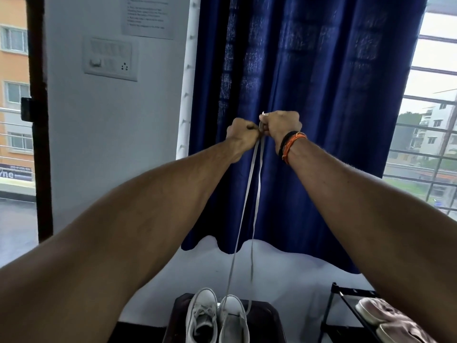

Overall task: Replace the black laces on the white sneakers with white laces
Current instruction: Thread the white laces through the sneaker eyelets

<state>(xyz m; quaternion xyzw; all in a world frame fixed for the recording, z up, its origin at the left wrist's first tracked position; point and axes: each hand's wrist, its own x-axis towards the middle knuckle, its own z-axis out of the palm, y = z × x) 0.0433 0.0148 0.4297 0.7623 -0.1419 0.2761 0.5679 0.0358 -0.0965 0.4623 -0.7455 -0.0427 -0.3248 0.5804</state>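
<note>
Both fists, left hand (241, 134) and right hand (280, 126), pinched the white lace (247, 194) overhead, strands dropping straight to the right sneaker (233, 318).

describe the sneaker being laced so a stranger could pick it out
Below the blue curtain, two white sneakers stand side by side on a dark stool. It is the right sneaker: a white lace rises from it to both raised hands, while the left sneaker is fully laced.

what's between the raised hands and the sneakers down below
In the head view, only the white lace spans that stretch: two strands hanging from the left hand and right hand toward the right-side sneaker, before the blue curtain.
</note>
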